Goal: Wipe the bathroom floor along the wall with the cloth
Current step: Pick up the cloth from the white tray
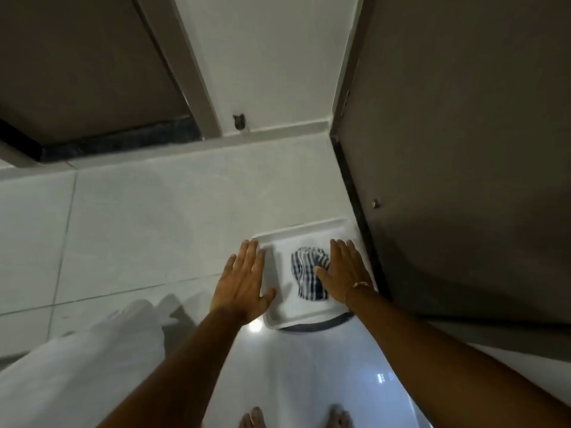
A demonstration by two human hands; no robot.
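A: Where's the cloth (309, 274) sitting rn?

B: It's lying bunched in the white tray (304, 228), which is resting on the floor (139, 217) right by the dark door edge (360, 217). It's not on the tiles yet, so we're not wiping anything so far.

A: And what are we doing w/ our hands?

B: Our left hand (242, 281) is spreading flat, fingers straight, over the tray's left rim, gripping nothing. Our right hand (344, 273) is also lying flat and open, w/ the thumb touching the cloth's right side, not closing on it.

A: Risks?

B: A few, imo. We're leaning over a glossy floor w/ bare toes (253, 418) at the bottom of view; if it's wet, we're risking a slip. The tray is sitting partly over a dark round thing (321, 325), maybe a drain cover, can't tell, so pressing on one rim is prob going to tip or skid it. Also, grabbing the bunched cloth w/o unfolding it is giving us a small contact patch, so we're likely missing the strip along the wall (262, 72).
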